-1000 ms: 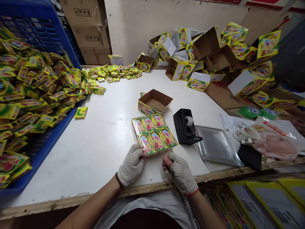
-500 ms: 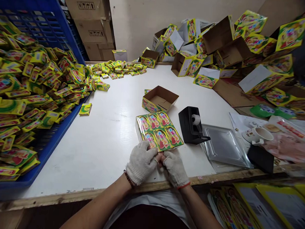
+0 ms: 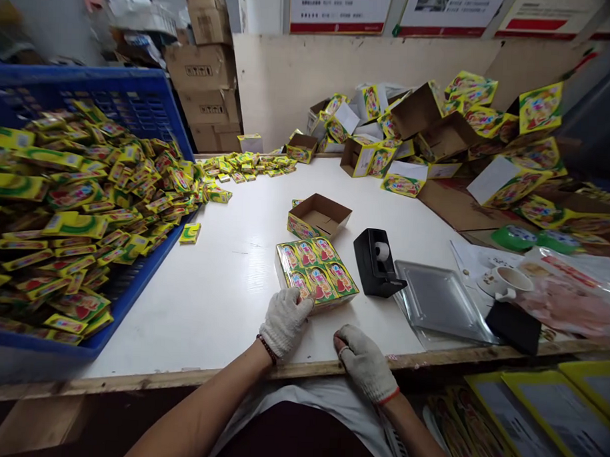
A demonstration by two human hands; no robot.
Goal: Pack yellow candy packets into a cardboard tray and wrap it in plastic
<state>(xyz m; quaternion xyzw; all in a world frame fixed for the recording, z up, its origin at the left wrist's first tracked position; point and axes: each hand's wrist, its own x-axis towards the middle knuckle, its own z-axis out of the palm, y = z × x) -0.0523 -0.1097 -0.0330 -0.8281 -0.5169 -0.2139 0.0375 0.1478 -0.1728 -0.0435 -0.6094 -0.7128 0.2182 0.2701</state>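
Observation:
A shiny block of small yellow-green printed boxes point(image 3: 323, 270), set in rows, lies on the white table in front of me. My left hand point(image 3: 286, 321), in a white knitted glove with bare fingertips, is closed at the block's near left corner and touches it. To the right of it and nearer the table edge is my right hand point(image 3: 364, 365), gloved too, apart from the block. Its fingers are curled in, and what they hold, if anything, is hidden. Just behind the block sits an open printed carton point(image 3: 305, 227), brown inside. A black tape dispenser point(image 3: 371, 267) stands right of the block.
A blue crate point(image 3: 147, 286) heaped with small boxes point(image 3: 93, 198) fills the left. More small boxes point(image 3: 247, 165) lie along the back. Empty cartons point(image 3: 367, 157) pile up at the back right. A clear tray point(image 3: 442, 300) and a cup point(image 3: 506, 281) are on the right.
My hands have parted: the right hand has drawn back to the right, away from the block, while the left remains at its corner. The view has tilted up.

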